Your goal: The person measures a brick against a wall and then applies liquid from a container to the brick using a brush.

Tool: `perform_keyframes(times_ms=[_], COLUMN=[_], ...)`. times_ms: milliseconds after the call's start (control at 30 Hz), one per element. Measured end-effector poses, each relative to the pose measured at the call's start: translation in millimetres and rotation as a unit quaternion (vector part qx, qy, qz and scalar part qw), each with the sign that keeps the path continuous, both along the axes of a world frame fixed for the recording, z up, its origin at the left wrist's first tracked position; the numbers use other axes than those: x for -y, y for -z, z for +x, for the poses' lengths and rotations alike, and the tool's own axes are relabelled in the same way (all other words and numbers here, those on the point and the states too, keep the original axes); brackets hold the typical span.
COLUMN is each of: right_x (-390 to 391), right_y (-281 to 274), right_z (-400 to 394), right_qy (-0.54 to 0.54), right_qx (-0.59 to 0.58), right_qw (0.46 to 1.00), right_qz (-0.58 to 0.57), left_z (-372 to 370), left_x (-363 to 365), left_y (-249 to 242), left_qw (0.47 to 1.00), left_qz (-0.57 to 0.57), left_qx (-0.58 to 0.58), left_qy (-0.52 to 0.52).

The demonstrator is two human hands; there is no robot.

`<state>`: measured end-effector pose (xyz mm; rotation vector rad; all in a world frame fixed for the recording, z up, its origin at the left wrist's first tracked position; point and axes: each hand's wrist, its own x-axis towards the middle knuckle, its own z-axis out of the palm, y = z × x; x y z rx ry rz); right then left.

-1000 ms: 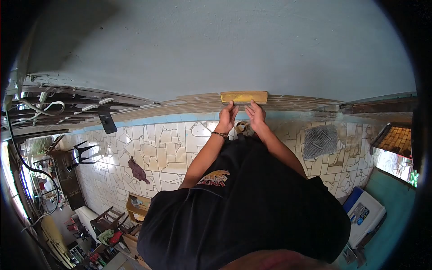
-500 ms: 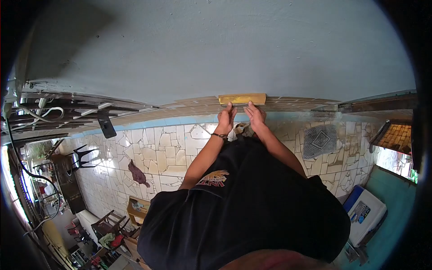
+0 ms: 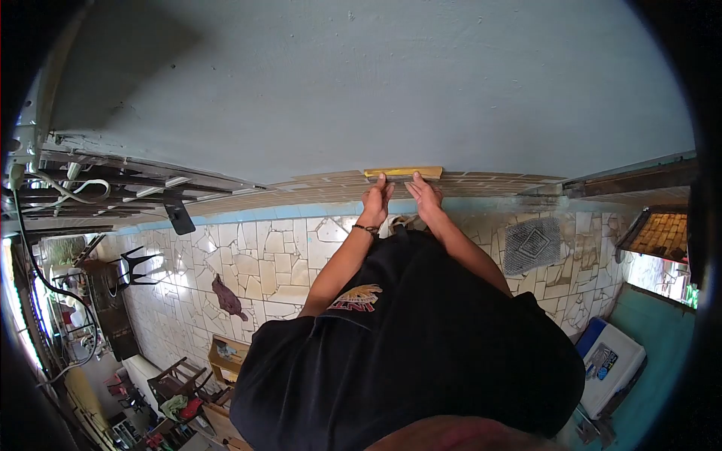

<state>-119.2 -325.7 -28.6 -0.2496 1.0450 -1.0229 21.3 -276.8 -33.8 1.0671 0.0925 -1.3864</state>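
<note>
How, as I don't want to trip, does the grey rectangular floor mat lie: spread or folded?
Spread: the grey rectangular floor mat shows its whole diamond pattern and all four corners.

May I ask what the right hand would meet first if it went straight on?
The right hand would meet the yellow strip it holds, then probably the wall; depth is unclear.
</note>
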Motion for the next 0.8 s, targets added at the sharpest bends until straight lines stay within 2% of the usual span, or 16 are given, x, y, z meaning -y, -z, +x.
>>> perform_keyframes(times_ms=[567,800], right_x=[5.2,-5.0], right_y=[-6.3,13.8], right_z=[2.8,1.7], right_qy=[0.002,0.008], right_qx=[0.012,0.002], right_qw=[1.000,1.000], right_qz=[-0.010,0.013], left_z=[7.6,2.5], left_x=[7.0,-7.6], left_y=[6.3,8.5], left_qw=[1.000,1.000], left_qz=[-0.001,0.000], left_qx=[0.006,-0.016], left_qy=[0.022,0.002])
